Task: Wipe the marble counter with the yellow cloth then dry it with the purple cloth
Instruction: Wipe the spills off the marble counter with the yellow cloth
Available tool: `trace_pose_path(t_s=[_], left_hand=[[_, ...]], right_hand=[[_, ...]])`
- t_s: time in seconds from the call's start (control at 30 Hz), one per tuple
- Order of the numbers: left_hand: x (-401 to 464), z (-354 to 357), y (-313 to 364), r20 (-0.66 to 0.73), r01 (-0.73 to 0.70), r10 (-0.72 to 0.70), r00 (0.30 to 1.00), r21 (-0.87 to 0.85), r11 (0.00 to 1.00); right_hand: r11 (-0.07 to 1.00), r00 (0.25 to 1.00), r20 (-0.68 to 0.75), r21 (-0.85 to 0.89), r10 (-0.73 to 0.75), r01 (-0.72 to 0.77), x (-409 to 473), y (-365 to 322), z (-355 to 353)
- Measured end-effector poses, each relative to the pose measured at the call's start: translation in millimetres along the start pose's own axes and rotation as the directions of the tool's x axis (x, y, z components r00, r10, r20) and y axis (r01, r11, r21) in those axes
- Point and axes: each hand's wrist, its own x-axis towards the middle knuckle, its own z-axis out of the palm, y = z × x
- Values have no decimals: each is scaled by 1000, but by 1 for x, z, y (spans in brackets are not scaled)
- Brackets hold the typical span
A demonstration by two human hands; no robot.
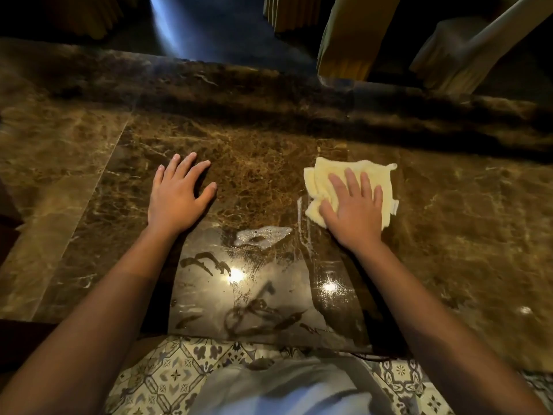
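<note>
Right hand (351, 211) lies flat w/ fingers straight and spread, pressing the yellow cloth (375, 178) down on the marble counter (263, 157); nothing pinched, just palm pressure. Left hand (176, 194) sits apart on bare marble, fingers straight, palm down, holding nothing, prob. bracing. Cloth is bunched and folded under the palm, corners sticking out past the fingertips and to the left. Looks soft, thin, light, likely damp, so it should slide easily on polished stone but will ball up if pushed from one edge; best driven from the middle w/ a flat palm, or lifted by a loose corner. Just left of the cloth and nearer the person: a foamy puddle (263, 235), w/ wet streaks running toward the near edge, so wiping step looks mid-way. Purple cloth not in view. Patterned tile floor (161, 375) below the counter edge; draped furniture beyond the far edge.
</note>
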Motion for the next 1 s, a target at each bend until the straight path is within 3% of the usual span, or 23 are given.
trace_pose_path(t_s=[0.13,0.27,0.5,1.0], left_hand=[[-1,-2,1,15,3,-2,1000,-5,1000],[-1,-5,3,29,16,-16,999,2,1000],[-3,-7,4,40,19,-19,999,-6,1000],[-80,-3,19,-26,137,-136,990,43,990]], right_hand=[[995,998,9,71,68,-68,63,-16,-11],[994,999,22,103,34,-36,72,-22,-13],[987,992,-28,102,-122,124,-26,-17,2],[979,980,-65,55,-191,194,-198,35,22]])
